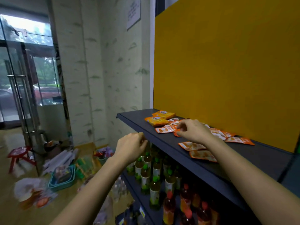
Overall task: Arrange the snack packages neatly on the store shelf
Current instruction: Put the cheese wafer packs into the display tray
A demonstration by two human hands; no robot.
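Fingers (pixel 180 127) of right hand (pixel 194 131) pinching small orange sachet (pixel 176 134), centre-right of frame, on shelf (pixel 162 143) among scattered snack packages (pixel 191 146). Looks light, floppy, slick: grip sealed edge. Left hand (pixel 131 146) curled at shelf lip; holding anything? Cannot tell.

The shelf (pixel 162 140) is dark blue-grey, and its back panel (pixel 227 62) is mustard yellow. The snack packages (pixel 191 146) are orange with white patches; the two far packets (pixel 156 121) seem yellower, though blurred. The bottles (pixel 155 190) below have green caps, others red. The wall (pixel 113 62) is pale with grey-green leaf marks, the stool (pixel 17 151) red and the basket (pixel 53 184) teal.
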